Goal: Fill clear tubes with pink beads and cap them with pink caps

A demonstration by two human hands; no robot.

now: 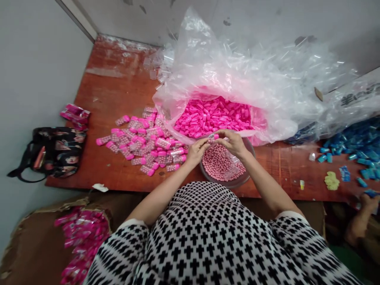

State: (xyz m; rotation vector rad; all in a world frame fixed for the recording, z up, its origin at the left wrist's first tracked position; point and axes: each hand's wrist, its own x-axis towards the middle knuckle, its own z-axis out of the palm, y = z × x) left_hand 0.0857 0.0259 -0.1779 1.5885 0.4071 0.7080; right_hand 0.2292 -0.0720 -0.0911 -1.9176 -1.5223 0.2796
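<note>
My left hand (197,150) and my right hand (234,142) meet above a round bowl (204,174) full of small pink candy balls (219,164). Together they pinch a small clear container with a pink cap (214,137), fingers closed on it from both sides. Just behind the hands a big clear plastic bag (237,71) lies open with a heap of pink caps (212,114) inside. To the left of the bowl a pile of filled, pink-capped containers (145,144) is spread over the wooden table (113,87).
A dark patterned bag (56,150) sits at the table's left edge beside pink packets (74,114). Blue caps (356,146) lie at the right, where another person's hand (369,200) shows. A cardboard box holding pink packets (83,237) stands below left.
</note>
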